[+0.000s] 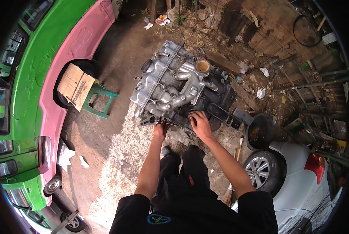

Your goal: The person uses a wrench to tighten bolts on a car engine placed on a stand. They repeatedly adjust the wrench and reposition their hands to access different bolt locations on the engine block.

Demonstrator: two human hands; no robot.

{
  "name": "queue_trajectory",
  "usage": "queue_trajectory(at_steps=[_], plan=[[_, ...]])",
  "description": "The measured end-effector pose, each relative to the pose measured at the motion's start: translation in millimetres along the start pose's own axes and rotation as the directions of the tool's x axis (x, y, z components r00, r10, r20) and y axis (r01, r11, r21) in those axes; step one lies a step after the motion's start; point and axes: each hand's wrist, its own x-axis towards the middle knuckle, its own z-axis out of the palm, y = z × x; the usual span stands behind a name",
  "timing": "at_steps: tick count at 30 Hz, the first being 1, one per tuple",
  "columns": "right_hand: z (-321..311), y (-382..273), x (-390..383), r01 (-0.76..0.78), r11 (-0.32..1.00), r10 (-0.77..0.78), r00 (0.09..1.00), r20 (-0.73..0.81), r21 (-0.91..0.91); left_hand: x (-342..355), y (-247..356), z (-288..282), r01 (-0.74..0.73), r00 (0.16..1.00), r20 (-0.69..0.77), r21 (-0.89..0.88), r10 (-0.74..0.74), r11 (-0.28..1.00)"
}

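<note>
A car engine [178, 85] stands in front of me, with a silver valve cover [153, 80], a curved silver manifold [188, 93] and a darker lower block [221, 97]. At its near left edge my left hand [160, 129] is closed, beside a grey metal bracket [148, 121] with a round hole. A thin bar-like piece runs right from those fingers; I cannot make out what it is. My right hand [200, 123] rests on the dark near side of the block, thumb and fingers apart and bent over its edge, holding nothing visible.
To the left, a green stool [100, 102] bears cardboard [74, 84] with tools, beside a green and pink vehicle [45, 78]. A black bucket [260, 132] and a silver car [299, 175] are on the right. A broom [228, 195] lies near the car's wheel; rubble lies beyond the engine.
</note>
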Motion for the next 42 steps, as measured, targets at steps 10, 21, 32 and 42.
queue_trajectory(at_steps=[10, 21, 32, 42], plan=[[3.0, 5.0, -0.8, -0.016, 1.000, 0.016, 0.999, 0.037, -0.007, 9.7, 4.7, -3.2, 0.063, 0.997, 0.047, 0.023, -0.064, 0.998], [0.7, 2.2, -0.3, -0.011, 1.000, 0.011, 1.000, 0.023, 0.017, 13.9, 5.6, 7.8, 0.205, 0.979, 0.001, -0.094, -0.206, 0.974], [2.1, 2.2, -0.7, -0.043, 0.999, 0.043, 0.999, 0.031, 0.003, 20.8, 4.0, 7.6, 0.265, 0.957, 0.168, -0.158, -0.238, 0.951], [1.4, 1.1, 0.2, -0.018, 1.000, 0.019, 1.000, -0.020, 0.023, -2.7, -15.4, 24.9, 0.278, 0.960, 0.073, -0.163, -0.269, 0.947]])
